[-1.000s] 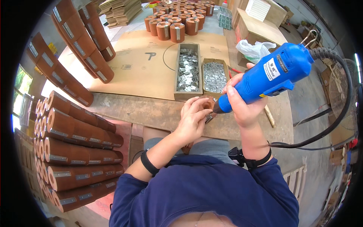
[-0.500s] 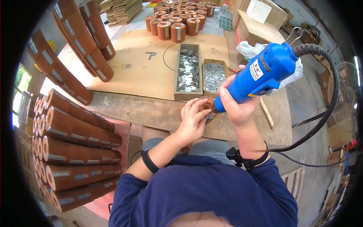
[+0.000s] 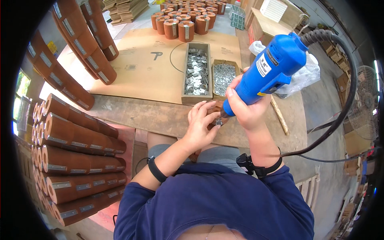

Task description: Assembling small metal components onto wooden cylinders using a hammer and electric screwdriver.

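Note:
My right hand (image 3: 251,110) is wrapped round a blue electric screwdriver (image 3: 266,74), which slants down to the left. Its dark nose (image 3: 225,112) meets a small reddish-brown block (image 3: 217,108) at the table's near edge. My left hand (image 3: 200,124) steadies that block, thumb and fingers bent about it; much of it lies hidden behind them. Beside the thumb tip shows a little metal plate (image 3: 218,121). Just beyond my hands stand a long wooden box of metal plates (image 3: 184,86) and a smaller box of screws (image 3: 214,85).
Brown cylinders with metal strips (image 3: 186,31) stand grouped at the far side. Tall stacks of them (image 3: 82,42) rise at left, and rows lie piled (image 3: 84,143) near my left elbow. A wooden stick (image 3: 279,115) and a plastic bag (image 3: 304,76) lie at right. The tool's black cable (image 3: 347,116) loops there.
The screwdriver has shifted slightly left and stays against the block. My left thumb and fingers have opened a little, showing more of the metal plate. The whole view has shifted slightly.

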Action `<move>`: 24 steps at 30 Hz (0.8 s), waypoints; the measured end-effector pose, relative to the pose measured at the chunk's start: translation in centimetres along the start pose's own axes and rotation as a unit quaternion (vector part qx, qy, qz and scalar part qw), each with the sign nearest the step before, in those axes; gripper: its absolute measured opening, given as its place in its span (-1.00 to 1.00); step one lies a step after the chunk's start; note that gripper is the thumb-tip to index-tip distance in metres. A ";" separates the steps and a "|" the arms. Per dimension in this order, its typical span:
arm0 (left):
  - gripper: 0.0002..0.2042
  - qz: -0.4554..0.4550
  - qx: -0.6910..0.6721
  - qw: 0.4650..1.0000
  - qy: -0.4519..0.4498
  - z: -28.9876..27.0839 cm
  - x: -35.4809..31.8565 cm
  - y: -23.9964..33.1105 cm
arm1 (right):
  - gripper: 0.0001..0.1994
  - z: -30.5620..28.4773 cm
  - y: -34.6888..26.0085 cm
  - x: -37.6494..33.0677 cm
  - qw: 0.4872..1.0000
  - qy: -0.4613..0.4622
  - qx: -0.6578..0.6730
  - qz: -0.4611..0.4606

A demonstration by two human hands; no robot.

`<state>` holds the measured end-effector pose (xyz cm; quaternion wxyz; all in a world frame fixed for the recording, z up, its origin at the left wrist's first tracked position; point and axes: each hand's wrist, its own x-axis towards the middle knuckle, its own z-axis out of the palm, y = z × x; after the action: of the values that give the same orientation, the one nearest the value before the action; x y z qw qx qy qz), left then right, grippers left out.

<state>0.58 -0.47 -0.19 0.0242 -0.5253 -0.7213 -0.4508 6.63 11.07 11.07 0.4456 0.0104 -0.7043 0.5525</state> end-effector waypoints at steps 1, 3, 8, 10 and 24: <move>-0.57 -0.001 -0.001 1.000 0.000 0.0 0.1 -0.1 | -0.54 0.1 0.0 0.1 1.000 -0.001 -0.007 0.001; -0.59 -0.020 -0.010 1.000 0.007 0.1 0.3 -0.2 | -0.55 0.4 0.0 0.1 1.000 0.001 -0.003 0.004; -0.53 -0.030 0.037 0.999 -0.016 0.1 0.7 0.0 | -0.56 0.4 0.4 0.2 1.000 -0.008 -0.018 -0.010; -0.51 -0.035 0.054 0.998 -0.027 0.3 0.9 -0.1 | -0.56 0.5 0.5 0.3 1.000 -0.001 -0.001 0.010; -0.21 -0.111 -0.213 0.966 -0.099 0.2 0.6 0.5 | -0.55 0.5 1.0 0.3 1.000 -0.012 0.013 0.015</move>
<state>0.83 0.11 0.29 -0.2100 -0.4765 -0.6613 -0.5400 5.67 11.23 10.46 0.4290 0.0124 -0.7021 0.5682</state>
